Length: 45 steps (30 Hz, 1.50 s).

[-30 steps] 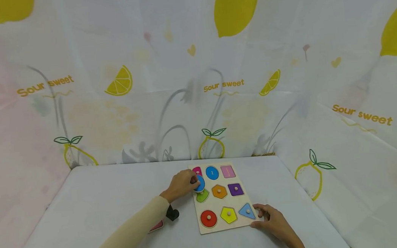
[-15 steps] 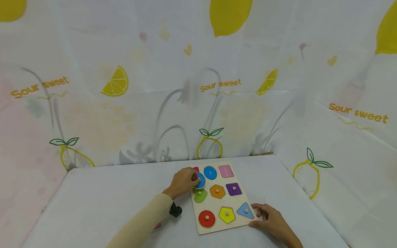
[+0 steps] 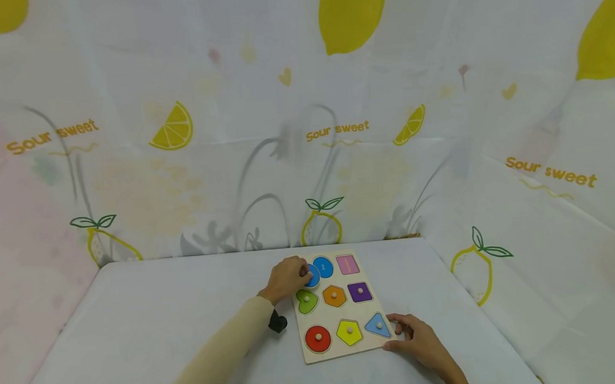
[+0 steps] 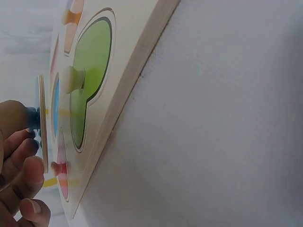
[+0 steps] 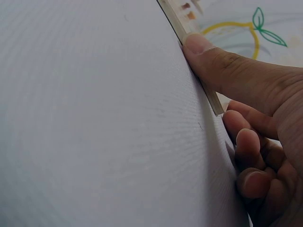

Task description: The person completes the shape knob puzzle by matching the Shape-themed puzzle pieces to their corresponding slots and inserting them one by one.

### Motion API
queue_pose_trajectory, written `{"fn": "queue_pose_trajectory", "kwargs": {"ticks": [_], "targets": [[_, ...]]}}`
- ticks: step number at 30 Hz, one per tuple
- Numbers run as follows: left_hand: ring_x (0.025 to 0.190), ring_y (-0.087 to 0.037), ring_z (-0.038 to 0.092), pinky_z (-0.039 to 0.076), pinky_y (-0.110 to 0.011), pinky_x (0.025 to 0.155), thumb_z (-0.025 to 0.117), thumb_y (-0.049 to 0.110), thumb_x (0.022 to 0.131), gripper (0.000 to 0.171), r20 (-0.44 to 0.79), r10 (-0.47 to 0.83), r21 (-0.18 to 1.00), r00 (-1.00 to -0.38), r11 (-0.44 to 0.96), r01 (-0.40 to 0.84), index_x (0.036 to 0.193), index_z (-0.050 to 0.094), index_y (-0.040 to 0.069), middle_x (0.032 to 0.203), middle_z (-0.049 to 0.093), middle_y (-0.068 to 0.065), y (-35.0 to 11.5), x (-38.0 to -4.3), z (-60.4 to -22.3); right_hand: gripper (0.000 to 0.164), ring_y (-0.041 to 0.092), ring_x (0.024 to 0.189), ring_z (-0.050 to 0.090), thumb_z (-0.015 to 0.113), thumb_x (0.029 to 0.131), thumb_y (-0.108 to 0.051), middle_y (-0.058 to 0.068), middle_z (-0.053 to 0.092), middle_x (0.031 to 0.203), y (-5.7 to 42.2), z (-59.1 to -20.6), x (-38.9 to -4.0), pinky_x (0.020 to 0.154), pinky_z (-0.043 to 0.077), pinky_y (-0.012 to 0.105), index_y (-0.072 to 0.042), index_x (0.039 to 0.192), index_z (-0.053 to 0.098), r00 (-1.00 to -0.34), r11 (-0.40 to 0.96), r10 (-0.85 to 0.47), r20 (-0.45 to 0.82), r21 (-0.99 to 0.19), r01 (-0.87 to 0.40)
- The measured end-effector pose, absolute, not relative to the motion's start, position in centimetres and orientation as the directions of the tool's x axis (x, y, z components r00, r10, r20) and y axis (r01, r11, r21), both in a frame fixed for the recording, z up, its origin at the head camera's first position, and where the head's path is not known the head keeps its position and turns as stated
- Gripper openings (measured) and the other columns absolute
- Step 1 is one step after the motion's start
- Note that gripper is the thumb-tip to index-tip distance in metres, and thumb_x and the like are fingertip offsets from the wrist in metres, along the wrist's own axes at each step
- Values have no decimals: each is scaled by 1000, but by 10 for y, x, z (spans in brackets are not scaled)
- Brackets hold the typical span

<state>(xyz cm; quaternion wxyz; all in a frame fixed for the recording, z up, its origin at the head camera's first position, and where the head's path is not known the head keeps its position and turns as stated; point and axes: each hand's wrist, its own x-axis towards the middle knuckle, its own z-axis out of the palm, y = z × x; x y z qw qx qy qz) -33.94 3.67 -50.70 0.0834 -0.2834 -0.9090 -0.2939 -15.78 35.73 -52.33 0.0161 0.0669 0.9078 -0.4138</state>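
A wooden knob puzzle board lies on the table, with coloured shapes in rows. My left hand pinches a blue round puzzle piece by its knob above the board's far left part. In the left wrist view this piece hangs apart from the board, beside the blue round recess. Close by sit the green heart piece and a pink piece, which the hand hides in the head view. At the near right corner, my right hand grips the board, its thumb on the near edge.
The red circle, yellow pentagon, light blue triangle, orange hexagon and purple piece sit in the board. A pink square space is at the far right. Behind the white table hangs a lemon-print cloth.
My left hand has carried the blue round piece slightly away from me, closer to the blue recess. It now covers the pink piece. The right hand keeps its grip on the corner.
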Motion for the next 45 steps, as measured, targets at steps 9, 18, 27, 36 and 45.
{"fn": "queue_pose_trajectory", "kwargs": {"ticks": [9,18,27,36,45], "targets": [[73,-10,55,50,-27,66,77,23,93,14,304,475,487,-826,668,563,92,73,10,81,60,3,47,-341,-515,69,18,75,45,96,70,-30,1,54,90,359,-526,-157,61,36,26,-6,129,69,-993,650,91,-82,-750,121],[70,-8,50,46,-26,62,77,21,93,14,312,480,475,-820,668,573,84,68,14,75,53,6,53,-343,-530,70,18,76,45,96,70,-32,1,54,89,359,-529,-152,61,37,26,-5,129,69,-989,656,103,-109,-740,150],[68,-9,50,46,-27,61,77,19,92,14,337,496,462,-800,654,599,84,68,12,75,53,6,64,-348,-518,71,18,76,46,96,70,-33,1,54,89,362,-530,-155,62,38,26,-6,129,69,-988,644,111,-108,-749,154],[69,-11,51,48,-29,62,77,19,92,14,327,493,456,-806,664,592,83,70,10,75,55,4,70,-354,-515,73,18,77,46,95,70,-35,1,54,89,360,-529,-159,62,38,25,-5,130,68,-991,643,95,-93,-755,132],[69,-11,52,49,-29,62,77,18,92,13,338,493,454,-802,661,598,83,70,11,75,55,4,74,-361,-522,73,18,77,46,95,70,-35,0,54,89,358,-527,-159,62,39,25,-5,131,68,-992,656,88,-86,-745,122]]}}
